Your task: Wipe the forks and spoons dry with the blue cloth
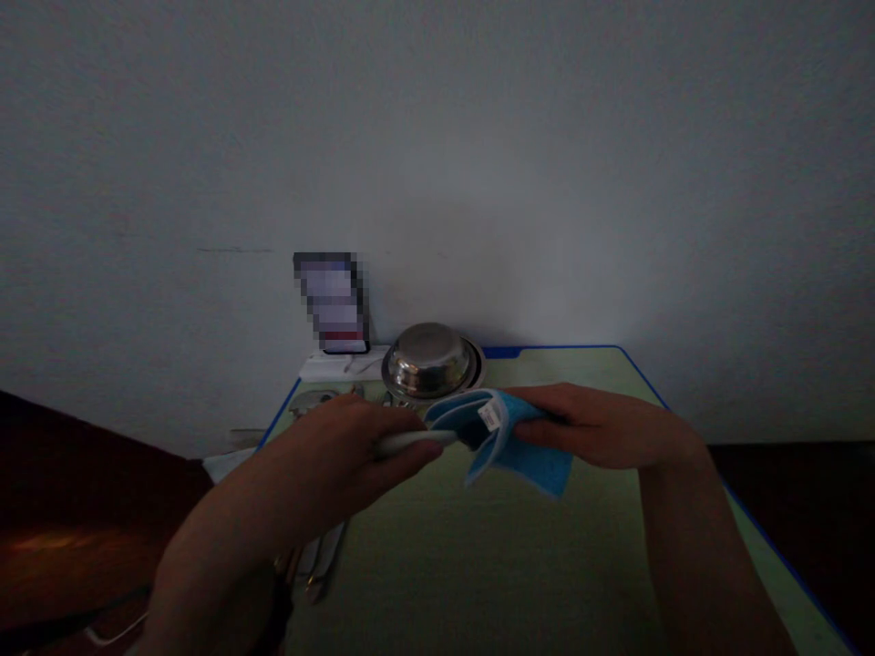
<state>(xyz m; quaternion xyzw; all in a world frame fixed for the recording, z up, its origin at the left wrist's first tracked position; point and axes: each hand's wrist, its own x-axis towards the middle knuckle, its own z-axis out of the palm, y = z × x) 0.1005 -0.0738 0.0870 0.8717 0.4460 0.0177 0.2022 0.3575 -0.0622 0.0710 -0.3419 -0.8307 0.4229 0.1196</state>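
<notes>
My left hand (369, 446) is closed around a white handle (415, 441). The far end of this utensil is dark and goes into a folded blue cloth (530, 456), so its kind is hidden. My right hand (594, 424) grips the cloth from the right, thumb on the near side and fingers behind. A small white tag (489, 416) shows on the cloth's inner fold. Both hands are held above the pale green table (478, 565).
Shiny metal bowls (430, 360) rest at the back edge, the top one upside down. Left of them a blurred-out screen (334, 305) leans on the wall above a white strip (342, 364). Several utensils (324, 556) lie along the left side, partly behind my left arm.
</notes>
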